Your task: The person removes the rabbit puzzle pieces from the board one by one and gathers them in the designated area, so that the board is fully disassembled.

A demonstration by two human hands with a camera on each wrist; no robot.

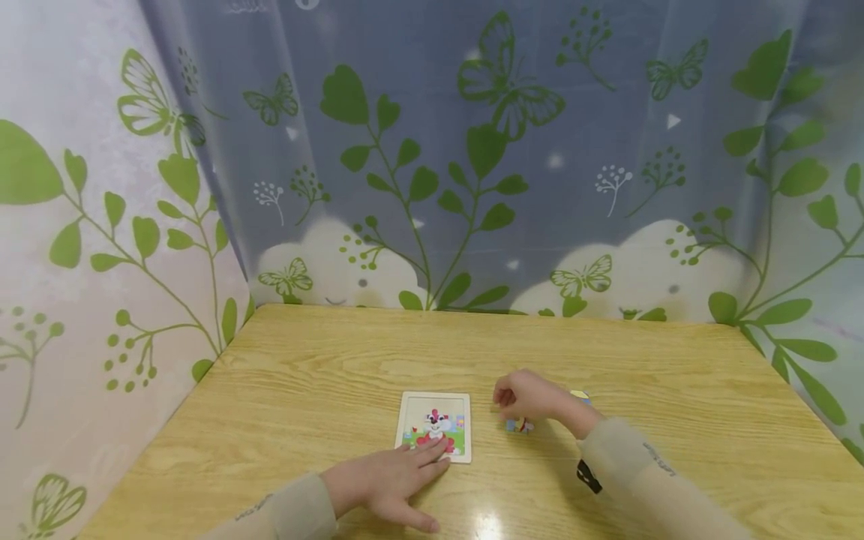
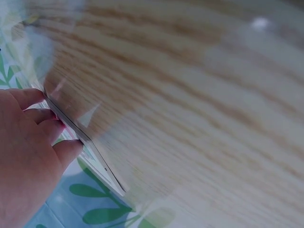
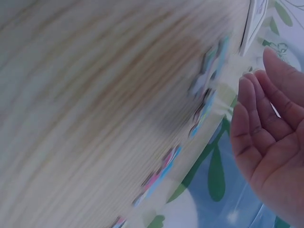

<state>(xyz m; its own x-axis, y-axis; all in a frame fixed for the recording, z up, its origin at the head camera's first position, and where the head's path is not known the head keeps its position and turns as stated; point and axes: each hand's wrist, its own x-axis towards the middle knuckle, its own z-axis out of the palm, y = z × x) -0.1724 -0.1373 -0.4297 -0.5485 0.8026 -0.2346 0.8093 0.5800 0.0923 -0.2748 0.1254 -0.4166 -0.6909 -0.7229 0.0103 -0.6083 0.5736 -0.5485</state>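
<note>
A square jigsaw puzzle tray (image 1: 467,420) with a pale rim lies on the table. Its lower part shows a cartoon animal in red and white on green, while the upper part of the bed is plain. My left hand (image 1: 398,480) rests on the tray's lower part with fingers outstretched; the left wrist view has those fingers at its edge. Right of the tray, my right hand (image 1: 529,396) hovers above loose puzzle pieces (image 1: 520,426), fingers loosely bent. In the right wrist view nothing shows between fingers and thumb, and several pieces (image 3: 161,168) lie on the table beside the hand.
Another colourful piece (image 1: 580,395) is partly hidden behind my right wrist. The wood-grain table (image 1: 324,360) runs back to a curtain (image 1: 418,150) printed with leaves and butterflies. A black strap end (image 1: 589,477) hangs by the right sleeve.
</note>
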